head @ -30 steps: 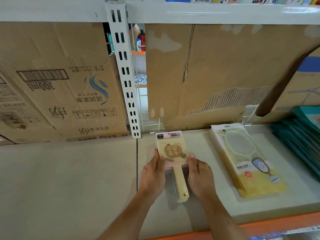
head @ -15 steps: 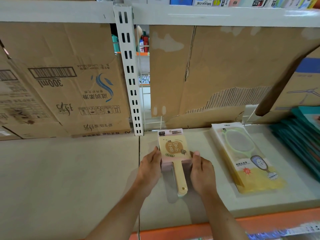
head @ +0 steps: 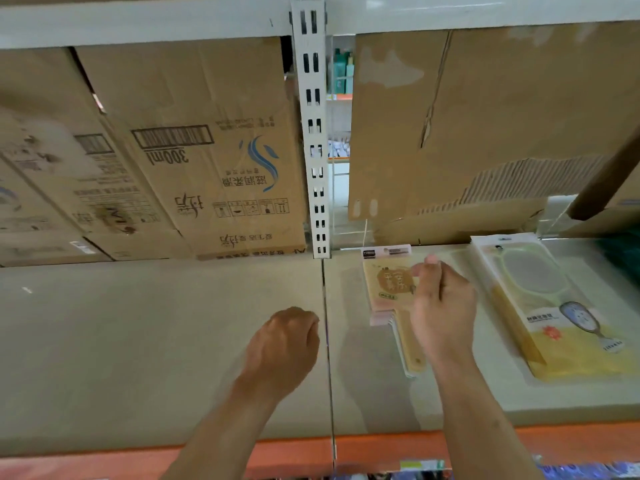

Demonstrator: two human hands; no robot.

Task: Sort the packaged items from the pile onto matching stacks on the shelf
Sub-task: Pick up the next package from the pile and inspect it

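Head view: left hand [head: 287, 341] at frame centre, knuckles up, curled into an empty fist. Right hand [head: 441, 306] hovers half-curled over the tan paddle-shaped packaged stack [head: 386, 289]; grip unclear.

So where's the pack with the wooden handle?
The pack lies on the shelf, right of centre, partly hidden by the right hand, between the white post and the green mirror pack.
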